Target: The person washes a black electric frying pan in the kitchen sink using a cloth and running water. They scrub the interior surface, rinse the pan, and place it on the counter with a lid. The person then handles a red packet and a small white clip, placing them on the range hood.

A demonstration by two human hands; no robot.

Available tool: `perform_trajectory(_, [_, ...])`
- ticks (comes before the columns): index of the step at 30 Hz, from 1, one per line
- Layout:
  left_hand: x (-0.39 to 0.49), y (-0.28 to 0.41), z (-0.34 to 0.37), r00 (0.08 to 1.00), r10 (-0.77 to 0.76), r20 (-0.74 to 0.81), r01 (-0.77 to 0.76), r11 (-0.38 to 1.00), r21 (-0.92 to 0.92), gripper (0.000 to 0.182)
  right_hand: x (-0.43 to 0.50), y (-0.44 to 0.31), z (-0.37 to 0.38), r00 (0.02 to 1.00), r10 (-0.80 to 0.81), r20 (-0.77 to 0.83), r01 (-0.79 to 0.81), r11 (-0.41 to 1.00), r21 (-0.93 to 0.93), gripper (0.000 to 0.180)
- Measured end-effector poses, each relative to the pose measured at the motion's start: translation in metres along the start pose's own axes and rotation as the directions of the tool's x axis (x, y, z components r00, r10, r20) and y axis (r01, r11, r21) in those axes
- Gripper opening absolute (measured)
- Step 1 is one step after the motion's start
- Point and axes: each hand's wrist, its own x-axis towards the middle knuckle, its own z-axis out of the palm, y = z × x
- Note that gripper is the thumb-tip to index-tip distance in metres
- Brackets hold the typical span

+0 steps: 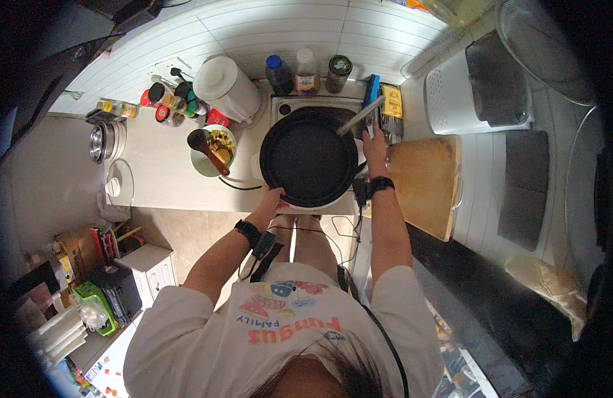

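Note:
A round black pan point(309, 159) sits in front of me over a white appliance at the counter's front edge. My left hand point(276, 196) touches the lower left rim, its fingers partly hidden under the edge. To the right of the pan, my right hand point(374, 144) is closed around a light-coloured handle or tool whose far part I cannot make out. A long translucent rod-like thing point(361, 115) slants from the pan's upper right rim past that hand. Left of the pan, a bowl point(203, 161) holds chopped food point(220, 144), with a dark wooden spoon point(207, 149) lying across it.
Spice jars point(169, 117) and a large white lidded container point(231, 89) stand at the back left. Several bottles and jars point(306, 74) line the wall behind the pan. On the right lies a wooden cutting board point(426, 184). A glass lid point(119, 185) rests at far left.

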Motion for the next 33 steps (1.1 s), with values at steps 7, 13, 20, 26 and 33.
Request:
perform_trajectory(7, [-0.004,0.002,0.000,0.998,0.056,0.012,-0.056,0.998,-0.016,0.056,0.038,0.013,0.015,0.971,0.162,0.176,-0.198,0.957,0.213,0.037])
perform_trajectory(13, [0.002,-0.004,-0.002,1.000,0.003,-0.004,-0.004,0.999,-0.048,0.054,0.056,0.017,0.045,0.820,-0.409,0.400,0.567,0.670,-0.479,0.030])
perform_trajectory(20, [-0.001,0.002,-0.002,1.000,-0.019,-0.010,0.019,1.000,0.017,0.061,0.044,0.028,0.069,0.813,-0.139,0.565,0.455,0.757,-0.468,0.037])
perform_trajectory(26, [0.009,-0.001,-0.005,0.999,-0.036,0.010,0.036,0.999,0.034,0.061,0.001,0.023,0.024,0.942,-0.080,0.326,0.108,0.992,-0.071,0.045])
perform_trajectory(33, [0.018,-0.001,-0.007,0.996,-0.059,0.067,0.058,0.998,0.026,0.064,-0.100,0.011,-0.020,0.946,0.089,0.313,-0.231,0.862,0.451,0.073])
